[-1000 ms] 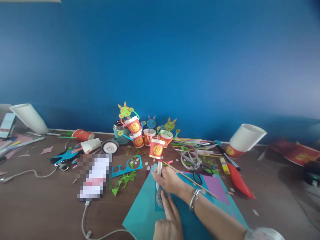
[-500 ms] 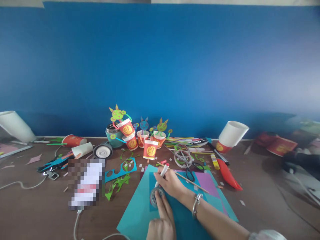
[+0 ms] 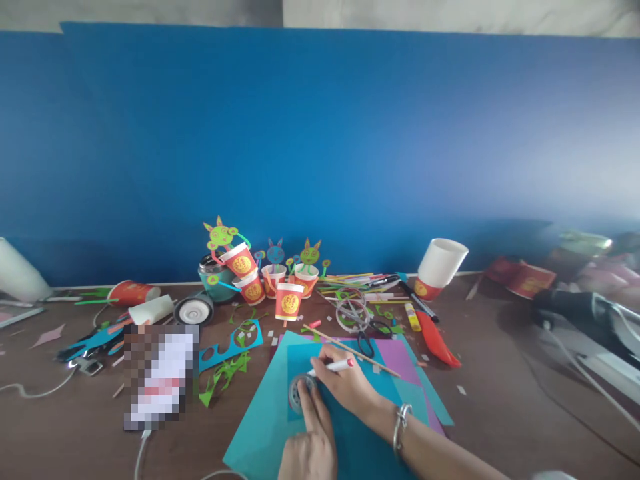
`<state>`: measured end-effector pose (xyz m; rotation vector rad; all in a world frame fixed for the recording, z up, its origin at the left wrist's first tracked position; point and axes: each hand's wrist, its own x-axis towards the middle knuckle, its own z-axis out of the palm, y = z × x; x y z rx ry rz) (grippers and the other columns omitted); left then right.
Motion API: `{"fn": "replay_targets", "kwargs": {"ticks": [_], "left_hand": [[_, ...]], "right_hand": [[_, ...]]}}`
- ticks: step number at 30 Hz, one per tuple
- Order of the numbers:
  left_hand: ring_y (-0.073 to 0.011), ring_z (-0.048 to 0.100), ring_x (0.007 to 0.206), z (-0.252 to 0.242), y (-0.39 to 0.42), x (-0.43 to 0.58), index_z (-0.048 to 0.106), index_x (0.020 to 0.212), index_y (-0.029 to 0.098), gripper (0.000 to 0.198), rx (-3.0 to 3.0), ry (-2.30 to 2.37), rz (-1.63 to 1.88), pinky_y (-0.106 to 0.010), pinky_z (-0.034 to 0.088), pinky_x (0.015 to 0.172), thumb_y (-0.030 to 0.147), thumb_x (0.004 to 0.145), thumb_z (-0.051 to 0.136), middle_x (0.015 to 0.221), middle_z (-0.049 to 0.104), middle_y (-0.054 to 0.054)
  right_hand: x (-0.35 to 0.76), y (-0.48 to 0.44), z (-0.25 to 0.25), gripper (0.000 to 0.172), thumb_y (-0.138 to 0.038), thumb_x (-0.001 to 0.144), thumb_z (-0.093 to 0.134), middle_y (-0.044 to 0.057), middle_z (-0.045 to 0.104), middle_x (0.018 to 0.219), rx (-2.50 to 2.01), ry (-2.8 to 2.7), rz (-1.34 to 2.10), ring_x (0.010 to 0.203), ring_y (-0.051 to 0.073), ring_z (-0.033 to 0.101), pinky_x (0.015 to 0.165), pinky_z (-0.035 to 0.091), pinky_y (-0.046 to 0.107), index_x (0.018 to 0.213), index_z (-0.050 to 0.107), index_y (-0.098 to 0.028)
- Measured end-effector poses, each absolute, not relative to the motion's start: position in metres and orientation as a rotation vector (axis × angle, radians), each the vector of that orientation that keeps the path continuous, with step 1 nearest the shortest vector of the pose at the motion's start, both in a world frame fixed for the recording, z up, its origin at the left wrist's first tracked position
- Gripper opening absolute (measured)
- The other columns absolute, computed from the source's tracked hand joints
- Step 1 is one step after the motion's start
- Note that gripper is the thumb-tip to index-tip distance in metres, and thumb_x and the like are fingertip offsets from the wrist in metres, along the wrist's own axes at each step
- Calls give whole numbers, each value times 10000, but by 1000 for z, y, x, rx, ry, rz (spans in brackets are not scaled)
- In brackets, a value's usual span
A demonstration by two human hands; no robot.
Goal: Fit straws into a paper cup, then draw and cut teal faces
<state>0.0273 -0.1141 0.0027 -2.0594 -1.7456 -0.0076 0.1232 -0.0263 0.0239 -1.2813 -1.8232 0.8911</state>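
Observation:
My right hand (image 3: 346, 387) grips a white marker with a red cap (image 3: 333, 366), its tip at the edge of a small round tape roll (image 3: 299, 393). My left hand (image 3: 309, 447) presses that roll down with an outstretched finger, the other fingers curled. The roll lies on a teal paper sheet (image 3: 260, 427) on the brown table. A silver bracelet (image 3: 400, 433) is on my right wrist. A thin wooden stick (image 3: 350, 349) lies just behind my right hand.
Decorated red paper cups (image 3: 289, 300) with paper animal heads stand at the back. Scissors (image 3: 363, 333), a glue stick (image 3: 413, 317), a purple sheet (image 3: 397, 357), green scraps (image 3: 225, 373), a blurred-out object (image 3: 160, 373), a white cup stack (image 3: 440, 267) and a cable (image 3: 35, 390) lie around.
The view has tilted up and shifted, so everything sits lower and further left. The marker has swung from upright to nearly flat, pointing left, as my right hand moved round the roll.

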Motion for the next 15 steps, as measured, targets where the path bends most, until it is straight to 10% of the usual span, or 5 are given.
{"fn": "replay_targets", "kwargs": {"ticks": [15], "left_hand": [[-107,592,335,8,-114,23,640,1164,128,637,-2111,-1731,-4,-171,510,358,-104,601,454,1236,561,-250]], "right_hand": [[134,-40,20,274,-320,811,470,-49,395,539,-1339,-1744,928,527,109,346,492,293,229,580,379,-204]]}}
